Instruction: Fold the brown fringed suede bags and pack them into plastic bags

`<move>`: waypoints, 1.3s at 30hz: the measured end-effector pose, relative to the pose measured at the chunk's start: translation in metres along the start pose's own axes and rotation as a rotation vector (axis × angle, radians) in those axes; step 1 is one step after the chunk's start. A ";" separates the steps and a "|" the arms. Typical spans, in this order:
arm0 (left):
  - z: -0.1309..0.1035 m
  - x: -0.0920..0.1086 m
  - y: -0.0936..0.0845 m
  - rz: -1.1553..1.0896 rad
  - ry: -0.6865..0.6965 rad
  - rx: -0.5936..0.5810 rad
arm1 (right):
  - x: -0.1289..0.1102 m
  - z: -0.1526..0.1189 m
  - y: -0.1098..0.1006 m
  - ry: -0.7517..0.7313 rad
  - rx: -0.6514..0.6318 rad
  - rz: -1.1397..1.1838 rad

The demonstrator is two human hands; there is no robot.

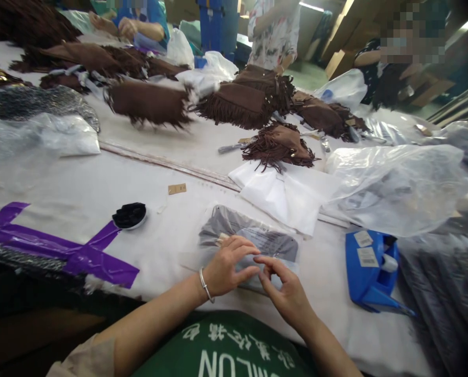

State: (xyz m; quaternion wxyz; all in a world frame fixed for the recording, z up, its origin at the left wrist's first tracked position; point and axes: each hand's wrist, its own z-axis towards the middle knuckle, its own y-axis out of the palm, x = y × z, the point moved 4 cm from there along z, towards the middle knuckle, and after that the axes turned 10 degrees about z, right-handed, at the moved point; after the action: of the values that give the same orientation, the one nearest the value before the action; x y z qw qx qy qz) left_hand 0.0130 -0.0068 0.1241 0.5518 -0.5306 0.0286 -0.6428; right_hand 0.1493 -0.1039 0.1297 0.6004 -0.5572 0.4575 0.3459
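Observation:
A grey item in a clear plastic bag [267, 238] lies flat on the table in front of me, with small print on the bag. Over its near edge is my left hand [232, 267], a silver bangle on the wrist, its fingers stretched and the thumb apart. My right hand [285, 293] meets it from the other side, fingers bent, with a gap between thumb and index finger. The fingertips of both hands almost touch above the bag. Nothing distinct shows between them. Part of the bag is hidden beneath my hands.
To the right stands a blue tape dispenser [369, 272], with large clear plastic bags [399, 183] behind it. A black bundle in a small white dish [130, 215] and a brown tag [177, 188] lie left. Fringed brown bags [279, 144] lie farther back, where other people work.

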 end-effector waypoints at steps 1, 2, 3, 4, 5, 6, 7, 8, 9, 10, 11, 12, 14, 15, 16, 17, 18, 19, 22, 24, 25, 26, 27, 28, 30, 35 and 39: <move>0.000 0.002 -0.001 0.012 0.011 0.017 | -0.001 0.000 0.001 -0.017 -0.006 -0.009; -0.001 0.002 -0.002 0.035 0.021 0.036 | -0.002 0.001 0.003 -0.025 -0.015 -0.013; -0.002 0.002 -0.003 0.064 0.035 0.054 | -0.001 0.001 0.005 -0.021 -0.023 -0.008; -0.003 0.002 -0.003 0.097 0.055 0.070 | 0.000 0.002 0.007 -0.006 -0.027 0.008; -0.005 0.002 -0.003 0.131 0.080 0.083 | 0.002 0.002 0.009 0.025 -0.030 0.043; -0.006 0.002 -0.004 0.160 0.112 0.096 | 0.005 0.002 0.011 0.074 -0.032 0.108; -0.008 0.002 -0.004 0.181 0.145 0.108 | 0.008 0.003 0.012 0.132 -0.024 0.204; -0.009 0.003 -0.005 0.189 0.173 0.121 | 0.011 0.003 0.014 0.192 -0.007 0.330; -0.010 0.005 -0.006 0.182 0.189 0.131 | 0.014 0.003 0.014 0.247 0.024 0.470; -0.010 0.006 -0.008 0.161 0.185 0.140 | 0.017 0.004 0.014 0.289 0.068 0.603; -0.010 0.007 -0.010 0.125 0.160 0.151 | 0.019 0.004 0.012 0.313 0.121 0.703; -0.010 0.007 -0.011 0.081 0.117 0.162 | 0.019 0.005 0.009 0.316 0.169 0.753; -0.009 0.008 -0.014 -0.005 0.016 0.175 | 0.018 0.007 0.004 0.270 0.181 0.701; -0.008 0.008 -0.014 -0.039 -0.025 0.176 | 0.015 0.009 0.003 0.229 0.146 0.627; -0.008 0.009 -0.013 -0.066 -0.054 0.174 | 0.011 0.010 0.004 0.188 0.096 0.543; -0.007 0.010 -0.012 -0.086 -0.076 0.169 | 0.008 0.011 0.005 0.155 0.052 0.457; -0.007 0.010 -0.011 -0.100 -0.094 0.167 | 0.005 0.012 0.007 0.134 0.025 0.374; -0.007 0.010 -0.010 -0.110 -0.108 0.168 | 0.003 0.012 0.008 0.126 0.021 0.297; -0.009 0.006 -0.011 -0.112 -0.123 0.165 | -0.002 0.017 0.009 0.136 0.051 0.141; -0.013 0.000 -0.018 -0.070 -0.118 0.150 | -0.004 0.022 0.008 0.142 0.050 0.112; -0.017 -0.005 -0.024 -0.026 -0.118 0.144 | -0.005 0.026 0.007 0.147 0.042 0.104; -0.022 -0.010 -0.032 0.036 -0.120 0.135 | -0.006 0.031 0.006 0.154 0.028 0.092; -0.027 -0.016 -0.040 0.110 -0.124 0.119 | -0.008 0.037 0.005 0.162 0.006 0.074; -0.032 -0.023 -0.049 0.188 -0.131 0.095 | -0.009 0.043 0.004 0.170 -0.028 0.052; -0.043 -0.038 -0.063 0.316 -0.153 0.034 | -0.015 0.057 0.006 0.180 -0.127 -0.002; -0.062 -0.078 -0.072 0.250 -0.412 0.074 | -0.036 0.092 0.029 0.133 -0.433 -0.199; -0.065 -0.097 -0.056 0.166 -0.602 0.070 | -0.043 0.117 0.060 0.082 -0.615 -0.504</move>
State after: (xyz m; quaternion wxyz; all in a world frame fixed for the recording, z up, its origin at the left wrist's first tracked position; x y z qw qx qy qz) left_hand -0.0881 0.0510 0.0672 0.6041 -0.6735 -0.1150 -0.4103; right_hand 0.0980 0.0239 0.1443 0.4531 -0.8190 0.2052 0.2861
